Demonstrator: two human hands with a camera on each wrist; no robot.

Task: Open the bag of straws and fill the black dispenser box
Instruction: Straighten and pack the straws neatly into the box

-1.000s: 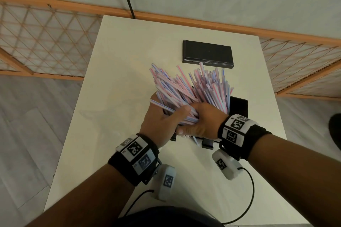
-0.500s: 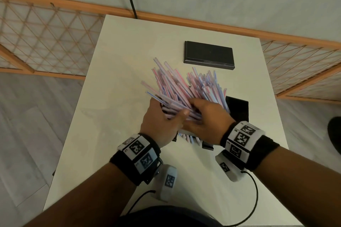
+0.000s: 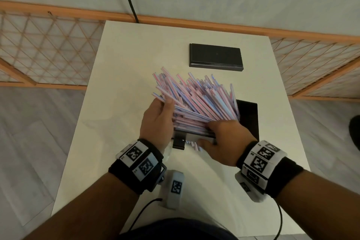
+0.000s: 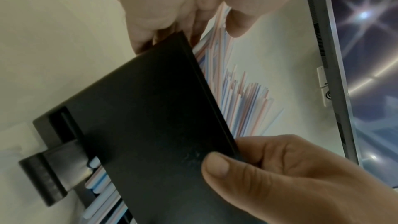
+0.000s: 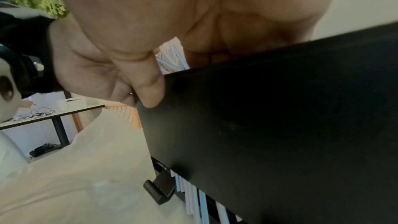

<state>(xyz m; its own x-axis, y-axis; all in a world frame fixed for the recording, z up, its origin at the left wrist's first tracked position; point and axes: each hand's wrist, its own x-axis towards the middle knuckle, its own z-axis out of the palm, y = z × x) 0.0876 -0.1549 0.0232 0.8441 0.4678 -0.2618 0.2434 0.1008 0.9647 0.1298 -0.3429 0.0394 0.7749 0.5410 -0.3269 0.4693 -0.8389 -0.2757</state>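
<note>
A thick bundle of pink, blue and white straws (image 3: 198,99) lies fanned over the open black dispenser box (image 3: 248,117), with its far ends sticking up and away from me. My left hand (image 3: 159,121) holds the bundle's left side, fingers curled about some straws (image 4: 243,105). My right hand (image 3: 224,138) grips the box's near wall (image 4: 150,125), fingers lying over the straws' near ends. Its thumb (image 5: 150,91) presses the front face of the box (image 5: 280,125). More straws show in the slot under the box front. The flat black lid (image 3: 216,55) lies farther back.
The box stands on a small white table (image 3: 126,84) with floor on both sides. A wooden lattice fence (image 3: 48,54) and a wall run behind it. Clear plastic film (image 5: 96,168) lies on the table in front of the box. A black lever (image 4: 49,173) juts from the box's base.
The bundle has tipped from upright down onto the box. My right hand has slid from around the bundle to the box's near wall. My left hand has moved to the bundle's left side.
</note>
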